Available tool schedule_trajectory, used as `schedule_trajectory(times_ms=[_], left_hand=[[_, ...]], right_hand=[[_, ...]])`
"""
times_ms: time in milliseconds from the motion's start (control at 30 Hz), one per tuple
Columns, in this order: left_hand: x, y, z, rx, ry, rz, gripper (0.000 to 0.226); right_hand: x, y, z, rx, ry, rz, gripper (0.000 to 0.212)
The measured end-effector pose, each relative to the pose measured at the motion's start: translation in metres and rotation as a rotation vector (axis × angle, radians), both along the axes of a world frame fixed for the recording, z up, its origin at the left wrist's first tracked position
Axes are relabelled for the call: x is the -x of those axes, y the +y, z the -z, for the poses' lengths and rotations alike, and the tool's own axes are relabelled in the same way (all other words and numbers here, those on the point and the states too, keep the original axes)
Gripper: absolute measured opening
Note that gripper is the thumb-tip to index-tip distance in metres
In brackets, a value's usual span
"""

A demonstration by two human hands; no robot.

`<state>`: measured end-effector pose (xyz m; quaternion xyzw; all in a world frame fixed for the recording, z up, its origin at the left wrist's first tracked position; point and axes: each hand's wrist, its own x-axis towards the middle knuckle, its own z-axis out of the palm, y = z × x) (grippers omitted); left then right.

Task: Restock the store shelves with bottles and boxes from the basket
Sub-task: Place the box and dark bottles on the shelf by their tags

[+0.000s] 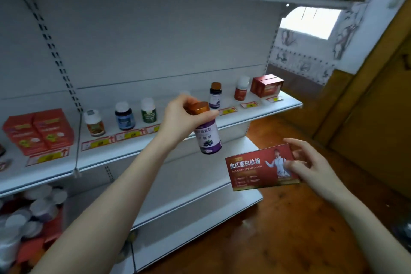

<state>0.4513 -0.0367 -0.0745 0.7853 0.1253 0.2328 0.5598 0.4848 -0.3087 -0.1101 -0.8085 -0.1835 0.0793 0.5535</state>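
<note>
Gripping the copper cap of a purple-label bottle (208, 134), the left hand (180, 115) holds it in front of the white shelf (262, 115). The right hand (311, 167) pinches a red box (255, 169) lower down, well clear of the shelf's 5 standing bottles.

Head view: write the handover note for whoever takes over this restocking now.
Left grip: holds the purple bottle by its cap, in front of the shelf.
Right grip: holds the red box, lower, off the shelf.
Done: bottles and boxes already line that shelf; a matching bottle and red boxes stand at its right end.
Left: shelve both; more stock lies heaped at lower left.
</note>
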Motion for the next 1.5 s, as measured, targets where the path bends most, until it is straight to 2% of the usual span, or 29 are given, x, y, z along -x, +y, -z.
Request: schedule_trajectory(times_ms=[167,333,433,567,667,900,1033,1333,1500], left_hand=[[-0.073,-0.022,0.007,-0.014,0.006,0.014,0.037],[-0.153,-0.029,0.012,-0.071,-0.021,-0.023,0.042],[-0.196,-0.031,0.014,-0.157,-0.016,-0.017,0.042],[-0.246,-0.038,0.009,-0.264,0.022,-0.015,0.048],[-0.275,-0.043,0.005,-0.339,0.039,-0.075,0.053],[-0.325,-0.056,0.003,-0.368,0.107,-0.205,0.042],[-0.345,-0.070,0.001,-0.367,0.107,-0.311,0.042],[-0.363,-0.108,-0.011,-0.281,0.162,-0.657,0.042],[-0.369,-0.119,-0.014,-0.267,0.162,-0.760,0.042]], right_hand=[[-0.065,-0.026,0.017,0.000,0.049,0.100,0.032],[-0.147,-0.041,0.023,-0.099,0.134,0.197,0.029],[-0.200,-0.050,0.020,-0.140,0.154,0.247,0.033],[-0.272,-0.056,0.005,-0.153,0.084,0.282,0.053],[-0.318,-0.053,-0.005,-0.166,0.023,0.276,0.047],[-0.437,-0.033,-0.013,-0.136,-0.048,0.140,0.044],[-0.507,-0.023,-0.032,-0.031,-0.169,0.003,0.042],[-0.650,0.032,-0.058,0.139,-0.270,-0.395,0.045],[-0.686,0.060,-0.041,0.276,-0.207,-0.558,0.050]])
